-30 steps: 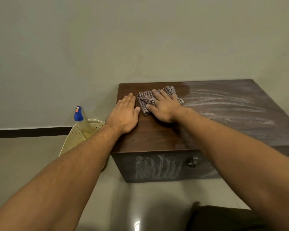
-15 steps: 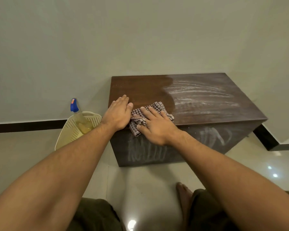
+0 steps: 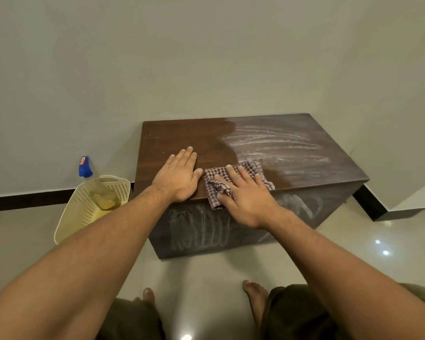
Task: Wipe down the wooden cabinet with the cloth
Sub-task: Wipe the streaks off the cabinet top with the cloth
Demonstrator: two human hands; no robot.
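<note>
I am partway through wiping the top of the wooden cabinet (image 3: 182, 136): the left part of the top looks clean and dark, while the right part and the front face carry pale, chalky smears. My right hand (image 3: 245, 195) lies flat with the fingers spread on the checked cloth (image 3: 211, 190), pressing it down at the cabinet's front edge, a little left of the middle; a corner of the cloth hangs just over that edge, and most of it sits under my palm and fingers, with its far end showing beyond my fingertips. My left hand (image 3: 179, 177) holds nothing and rests flat on the top just beside the cloth, thumb almost touching it, steadying me. Next, I judge, I need to push the cloth rightward across the smeared half toward the right edge, keeping even pressure, and later take it down the front face. A spray bottle (image 3: 96, 190) stands in a cream basket (image 3: 81, 217) on the floor, left of the cabinet.
</note>
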